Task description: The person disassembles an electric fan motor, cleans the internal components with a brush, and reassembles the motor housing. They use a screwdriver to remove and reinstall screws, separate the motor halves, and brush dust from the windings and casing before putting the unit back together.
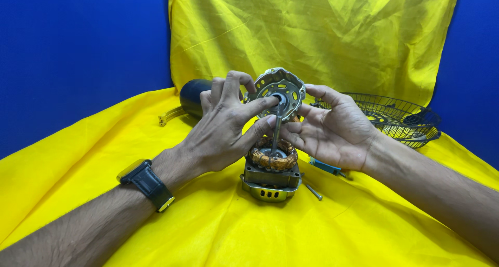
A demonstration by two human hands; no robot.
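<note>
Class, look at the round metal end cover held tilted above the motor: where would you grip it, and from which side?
Probably by its outer rim, from both sides. The metal cover is a thin slotted disc on the shaft, so its centre is taken. The left hand and right hand already pinch opposite edges above the copper-wound motor.

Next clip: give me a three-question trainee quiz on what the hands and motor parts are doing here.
1. True or false: both hands hold the round metal end cover up on the shaft.
2. What lies under the cover, around the shaft's lower end?
A. a copper-wound stator
B. a plastic fan blade
C. a roll of tape
3. Which wrist wears the black watch?

Key
1. True: the left hand and right hand grip it from either side, tilted.
2. A. The stator sits in a grey housing on the yellow cloth.
3. The left.
</note>
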